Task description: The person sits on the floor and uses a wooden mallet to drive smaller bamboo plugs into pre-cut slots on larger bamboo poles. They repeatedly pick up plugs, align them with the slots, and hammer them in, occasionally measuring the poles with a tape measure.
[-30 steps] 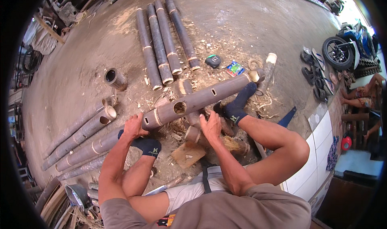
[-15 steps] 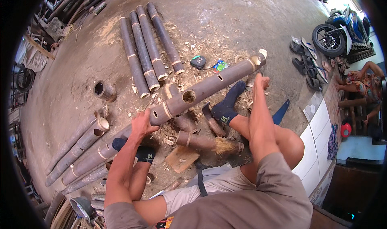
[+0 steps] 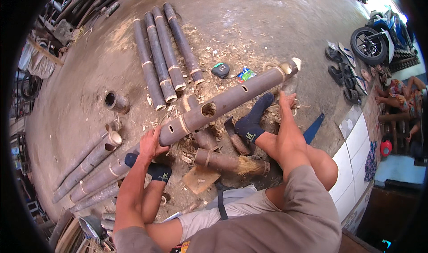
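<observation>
A long brown bamboo pole (image 3: 232, 99) lies aslant before me, with a round hole, small rectangular slots and a notched pale far-right end. My left hand (image 3: 152, 144) is wrapped over its near-left end. Just below the far-right end is my right hand (image 3: 287, 100), its fingers closed; what they hold is blurred. Under the pole are a short bamboo piece (image 3: 223, 160) with a frayed, fibrous end and a blade-like tool (image 3: 236, 136) beside my right foot.
Several bamboo poles (image 3: 154, 61) lie beyond, more (image 3: 84, 168) at left. A tape measure (image 3: 220, 70), bamboo cup (image 3: 117, 102), blue saw blade (image 3: 314, 128) and wood chips are on the floor. Sandals (image 3: 343, 70), a motorbike (image 3: 370, 43) and another person (image 3: 403, 94) are at right.
My right hand has moved down, a little away from the pole's far-right end. The near-left end, with my left hand on it, has shifted slightly left and toward me.
</observation>
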The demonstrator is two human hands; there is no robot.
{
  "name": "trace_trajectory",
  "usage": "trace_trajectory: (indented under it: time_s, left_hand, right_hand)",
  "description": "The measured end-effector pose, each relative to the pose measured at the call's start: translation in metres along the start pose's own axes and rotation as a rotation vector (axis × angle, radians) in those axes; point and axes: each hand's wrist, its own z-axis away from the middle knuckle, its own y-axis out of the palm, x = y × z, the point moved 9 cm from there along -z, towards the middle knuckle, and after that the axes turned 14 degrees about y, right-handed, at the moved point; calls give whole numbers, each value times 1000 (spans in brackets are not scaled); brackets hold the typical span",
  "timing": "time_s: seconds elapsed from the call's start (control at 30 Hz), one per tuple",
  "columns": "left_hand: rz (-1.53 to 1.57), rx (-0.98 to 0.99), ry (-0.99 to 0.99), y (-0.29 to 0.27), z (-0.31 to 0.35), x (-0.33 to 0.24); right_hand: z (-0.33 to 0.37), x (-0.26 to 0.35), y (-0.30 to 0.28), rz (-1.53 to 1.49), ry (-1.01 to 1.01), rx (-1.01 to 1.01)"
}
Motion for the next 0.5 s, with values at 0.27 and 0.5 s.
trace_trajectory:
  time_s: [0.27, 0.5]
  left_hand:
    - [53, -15, 61, 5, -34, -38]
    - [-2, -56, 92, 14, -75, -82]
  right_hand:
    - [36, -18, -67, -390, 284, -118]
    - [148, 79, -86, -220, -447, -268]
